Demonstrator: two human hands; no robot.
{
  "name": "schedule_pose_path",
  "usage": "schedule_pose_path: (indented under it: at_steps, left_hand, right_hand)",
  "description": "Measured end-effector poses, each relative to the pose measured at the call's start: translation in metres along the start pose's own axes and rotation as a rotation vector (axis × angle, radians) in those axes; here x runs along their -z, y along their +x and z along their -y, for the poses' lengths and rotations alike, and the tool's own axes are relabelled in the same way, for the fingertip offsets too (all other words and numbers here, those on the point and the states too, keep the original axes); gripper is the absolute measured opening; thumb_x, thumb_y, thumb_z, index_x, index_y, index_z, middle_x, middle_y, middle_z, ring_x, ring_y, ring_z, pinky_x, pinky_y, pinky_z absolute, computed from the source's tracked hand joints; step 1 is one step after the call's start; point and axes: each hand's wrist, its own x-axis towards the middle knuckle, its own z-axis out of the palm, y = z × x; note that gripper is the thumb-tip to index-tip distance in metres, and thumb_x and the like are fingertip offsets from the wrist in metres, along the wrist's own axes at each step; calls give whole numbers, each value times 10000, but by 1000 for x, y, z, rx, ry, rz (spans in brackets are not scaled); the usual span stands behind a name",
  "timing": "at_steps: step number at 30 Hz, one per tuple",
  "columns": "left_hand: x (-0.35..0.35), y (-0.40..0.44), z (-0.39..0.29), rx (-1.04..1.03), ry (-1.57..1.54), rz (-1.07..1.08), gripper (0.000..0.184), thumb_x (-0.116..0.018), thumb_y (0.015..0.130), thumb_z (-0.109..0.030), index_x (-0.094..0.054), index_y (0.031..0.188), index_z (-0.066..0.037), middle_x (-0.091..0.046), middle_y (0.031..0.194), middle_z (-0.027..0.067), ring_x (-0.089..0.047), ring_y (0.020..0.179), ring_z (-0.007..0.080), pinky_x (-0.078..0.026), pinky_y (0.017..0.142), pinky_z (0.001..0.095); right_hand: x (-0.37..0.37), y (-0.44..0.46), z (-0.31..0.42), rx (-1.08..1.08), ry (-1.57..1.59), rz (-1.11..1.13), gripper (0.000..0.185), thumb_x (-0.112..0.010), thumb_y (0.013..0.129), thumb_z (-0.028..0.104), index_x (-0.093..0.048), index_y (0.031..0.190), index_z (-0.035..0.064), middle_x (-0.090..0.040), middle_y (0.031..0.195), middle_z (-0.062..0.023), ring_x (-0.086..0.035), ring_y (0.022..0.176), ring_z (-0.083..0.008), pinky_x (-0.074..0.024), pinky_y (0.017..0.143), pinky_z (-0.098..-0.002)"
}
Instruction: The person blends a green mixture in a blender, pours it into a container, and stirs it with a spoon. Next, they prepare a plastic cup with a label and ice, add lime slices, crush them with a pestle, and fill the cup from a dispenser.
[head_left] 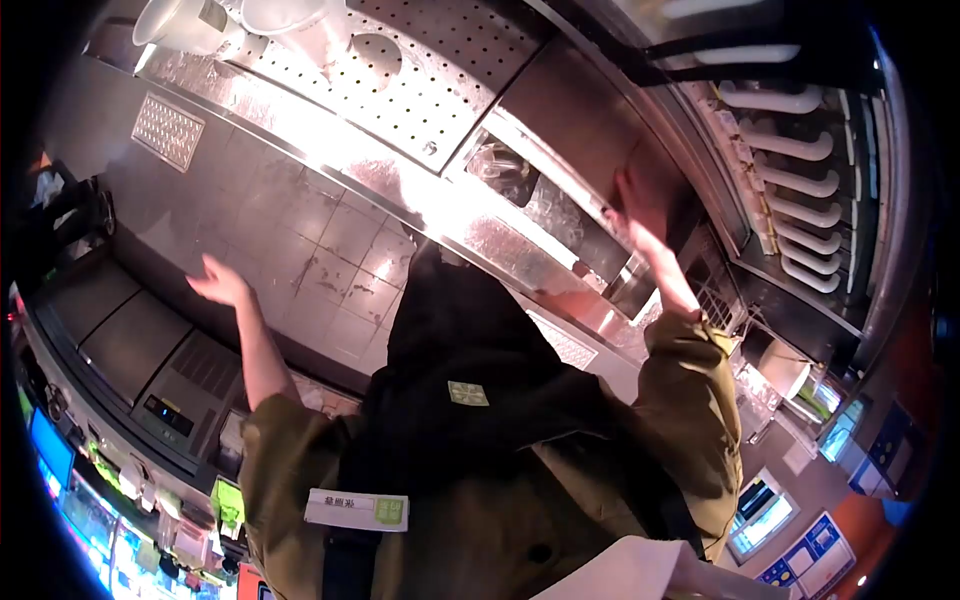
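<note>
My left hand (222, 284) is held out over the tiled floor, fingers apart, with nothing in it. My right hand (642, 215) is at the edge of a brown-grey metal lid (565, 95) on the counter; its fingers are spread, and I cannot tell how firmly they touch the lid. Beside that hand an opening in the counter shows what looks like ice (562, 212). A shiny clear or metal container (500, 170) lies in the far end of the opening.
White translucent pitchers (290, 25) stand on a perforated steel drain tray (430, 100). A row of white curved handles (800, 180) is at the right. Grey cabinets (130, 340) line the left, behind the tiled floor (330, 240). A floor grate (168, 131) is farther off.
</note>
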Motion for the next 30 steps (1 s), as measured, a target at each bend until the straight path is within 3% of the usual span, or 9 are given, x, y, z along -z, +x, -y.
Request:
schedule_pose_path:
  at_steps: [3, 5, 8, 13, 15, 16, 21, 27, 30]
  left_hand:
    - [93, -64, 37, 497, 424, -309, 627, -616, 725, -258, -359, 1204, 54, -476, 1153, 231, -513, 993, 333, -433, 842, 404]
    - [150, -91, 79, 814, 459, -269, 476, -585, 731, -224, -438, 1092, 49, -570, 962, 198, -581, 802, 286, -489, 678, 369]
    - [189, -137, 75, 1128, 345, -105, 176, -568, 747, -186, -455, 796, -60, -467, 517, 42, -415, 382, 132, -347, 358, 246]
    - [193, -203, 108, 850, 195, 224, 257, -557, 770, -140, -475, 981, -19, -555, 728, 55, -505, 558, 129, -417, 464, 245]
    - [172, -232, 109, 732, 207, 319, 386, -548, 766, -113, -438, 1116, 7, -547, 903, 63, -527, 793, 154, -450, 678, 274]
    - [161, -247, 107, 588, 227, 416, 291, -507, 798, -68, -431, 1073, -10, -524, 789, 41, -493, 584, 95, -394, 484, 213]
    - [105, -276, 4, 795, 136, 692, 338, -524, 826, -163, -439, 1112, -4, -531, 861, 57, -562, 685, 122, -430, 569, 219]
    - [94, -288, 12, 795, 151, 802, 336, -534, 821, -210, -481, 1092, -19, -575, 885, 83, -569, 705, 133, -420, 562, 237]
    - [93, -286, 6, 806, 226, 837, 305, -532, 827, -224, -504, 1054, -22, -571, 838, 65, -567, 678, 130, -413, 547, 238]
  right_hand:
    - [-16, -7, -2, -145, -53, -143, 672, -586, 721, 402, -327, 1296, 172, -267, 1359, -119, -308, 1212, -306, -287, 967, -426]
    - [-34, -15, 4, -142, -185, -153, 618, -582, 742, 344, -343, 1286, 178, -274, 1358, -104, -317, 1210, -291, -291, 968, -412]
    - [-41, -10, 13, -36, -42, -317, 494, -557, 767, 183, -401, 1232, 129, -371, 1280, -113, -386, 1148, -281, -366, 911, -378]
    - [-44, -24, 13, 134, 95, -369, 328, -586, 750, 172, -492, 1051, 81, -497, 1067, -115, -492, 973, -272, -417, 794, -383]
    - [-52, -34, 25, 132, -57, -311, 258, -600, 739, 200, -509, 930, 53, -547, 855, -97, -544, 784, -260, -435, 674, -379]
    - [-62, -27, 23, 156, -126, -355, 243, -615, 721, 219, -494, 838, 45, -532, 735, -96, -535, 673, -257, -426, 587, -368]
    - [-46, -33, 19, 156, 40, -288, 224, -606, 724, 235, -500, 809, 56, -559, 672, -102, -562, 649, -268, -448, 577, -377]
    - [-46, -18, 13, -156, 115, -64, 175, -564, 745, 225, -533, 839, 80, -599, 768, -117, -590, 719, -286, -468, 621, -398]
    - [-44, 1, 2, -243, -36, -193, 165, -549, 755, 231, -542, 849, 95, -594, 771, -110, -588, 715, -300, -468, 621, -407]
